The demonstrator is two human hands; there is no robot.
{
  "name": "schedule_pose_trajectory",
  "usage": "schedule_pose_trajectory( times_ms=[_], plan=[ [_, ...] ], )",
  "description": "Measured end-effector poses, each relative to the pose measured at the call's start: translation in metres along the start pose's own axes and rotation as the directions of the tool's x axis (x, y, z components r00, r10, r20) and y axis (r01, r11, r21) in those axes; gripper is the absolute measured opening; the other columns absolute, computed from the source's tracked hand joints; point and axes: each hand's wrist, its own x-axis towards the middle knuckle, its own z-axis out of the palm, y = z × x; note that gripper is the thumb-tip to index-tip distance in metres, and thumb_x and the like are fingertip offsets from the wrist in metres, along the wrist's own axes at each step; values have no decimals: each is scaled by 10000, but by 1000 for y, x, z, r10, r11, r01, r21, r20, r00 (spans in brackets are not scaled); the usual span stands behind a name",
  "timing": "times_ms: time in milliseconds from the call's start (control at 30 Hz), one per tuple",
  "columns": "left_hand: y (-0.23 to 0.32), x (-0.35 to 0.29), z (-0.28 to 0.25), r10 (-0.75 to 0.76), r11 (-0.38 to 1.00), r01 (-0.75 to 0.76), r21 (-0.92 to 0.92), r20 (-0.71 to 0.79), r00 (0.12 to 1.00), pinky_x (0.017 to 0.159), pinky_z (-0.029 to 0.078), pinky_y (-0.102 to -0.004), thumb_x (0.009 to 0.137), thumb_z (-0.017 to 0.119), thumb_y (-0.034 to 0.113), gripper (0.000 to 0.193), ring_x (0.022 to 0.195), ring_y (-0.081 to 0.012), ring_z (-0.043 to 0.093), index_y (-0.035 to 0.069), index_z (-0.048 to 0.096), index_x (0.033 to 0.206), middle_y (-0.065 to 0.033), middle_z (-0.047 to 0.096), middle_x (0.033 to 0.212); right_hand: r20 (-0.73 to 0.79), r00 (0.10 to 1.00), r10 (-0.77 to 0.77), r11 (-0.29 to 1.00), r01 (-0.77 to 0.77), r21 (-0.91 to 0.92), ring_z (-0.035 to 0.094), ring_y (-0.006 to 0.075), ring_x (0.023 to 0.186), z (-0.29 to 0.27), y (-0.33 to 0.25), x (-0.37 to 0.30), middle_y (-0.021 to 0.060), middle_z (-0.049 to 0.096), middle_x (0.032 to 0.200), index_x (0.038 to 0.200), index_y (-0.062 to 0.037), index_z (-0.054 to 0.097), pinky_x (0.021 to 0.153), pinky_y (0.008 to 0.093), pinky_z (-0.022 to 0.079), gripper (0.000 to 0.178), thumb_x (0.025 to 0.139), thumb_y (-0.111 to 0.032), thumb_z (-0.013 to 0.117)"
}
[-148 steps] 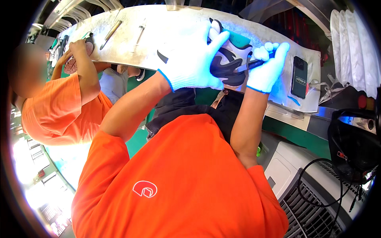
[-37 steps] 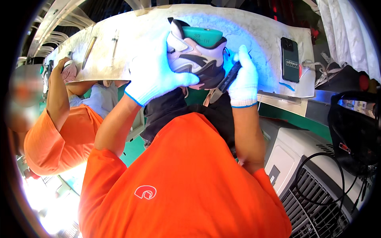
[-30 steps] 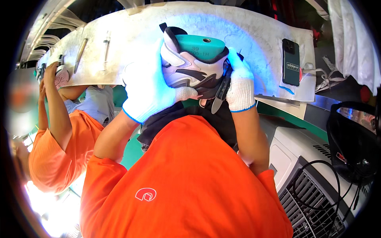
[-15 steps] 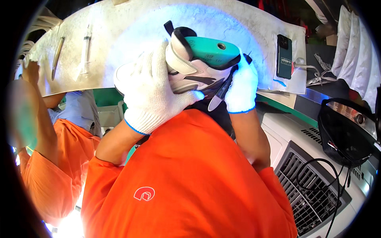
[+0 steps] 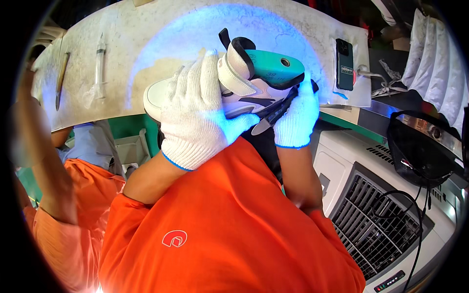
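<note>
A white shoe (image 5: 159, 98) with black trim sits round a teal shoe last (image 5: 273, 67), held above the near edge of the worktable. My left hand (image 5: 193, 115), in a white knit glove with a blue cuff, is closed over the forefoot, thumb along the side facing me. My right hand (image 5: 297, 119), gloved alike and lit bluish, is at the heel end. It grips a black-handled tool with a rounded metal blade (image 5: 261, 128) that points down and left along the shoe's near side. The fingers behind the heel are partly hidden.
On the pale worktable (image 5: 141, 29) lie a syringe (image 5: 100, 66) and a slim pointed tool (image 5: 62, 80) at left, and a dark phone (image 5: 344, 64) at right. A black mesh bag (image 5: 421, 151) hangs beside a white grilled appliance (image 5: 337, 141). A co-worker's arm (image 5: 46, 156) is at left.
Shoe and both hands sit slightly farther right and lower in the picture; the whole view has shifted a little. The grip on shoe and tool stays the same. The co-worker's arm has moved.
</note>
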Motion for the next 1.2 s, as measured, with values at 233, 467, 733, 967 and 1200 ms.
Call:
schedule_pose_trajectory(
  times_ms=[233,467,733,967,1200],
  plan=[
    [8,8,-9,-98,991,110,-75,149,984,1090,531,-551,653,1011,474,1210,1245,-455,674,-113,466,1561,-288,664,1379,-4,998,-65,998,65,9,759,259,1091,8,-1,-21,130,736,1239,1345,2,656,950,437,654,377,1133,-309,669],
    [21,11,-7,-122,992,123,-8,47,991,960,591,-455,545,1048,470,1202,1094,-376,741,-66,554,1499,-203,729,1208,118,942,-314,912,334,-238,764,209,895,26,2,-23,109,759,1098,1175,34,718,797,375,642,321,1110,-281,702],
    [33,41,-20,-213,976,217,-14,128,969,970,602,-440,588,1070,390,1018,1113,-356,762,29,606,1419,-170,761,1212,130,991,38,987,-57,152,680,236,717,9,-35,60,70,695,876,1055,-46,668,698,392,587,375,1134,-412,640],
    [20,44,-11,-238,957,268,-110,226,945,994,595,-423,673,1032,347,869,1127,-293,755,18,650,1380,-154,770,1206,394,919,12,892,-188,411,522,170,579,-21,-39,92,13,543,708,934,-153,562,567,368,454,412,1157,-497,597],
    [18,45,-11,-230,959,262,-105,247,941,1006,585,-416,677,1030,356,841,1150,-284,737,7,663,1349,-150,743,1249,380,919,-108,965,6,262,530,143,542,26,-26,88,6,526,629,805,-130,565,529,345,450,460,1137,-438,643]
  ],
)
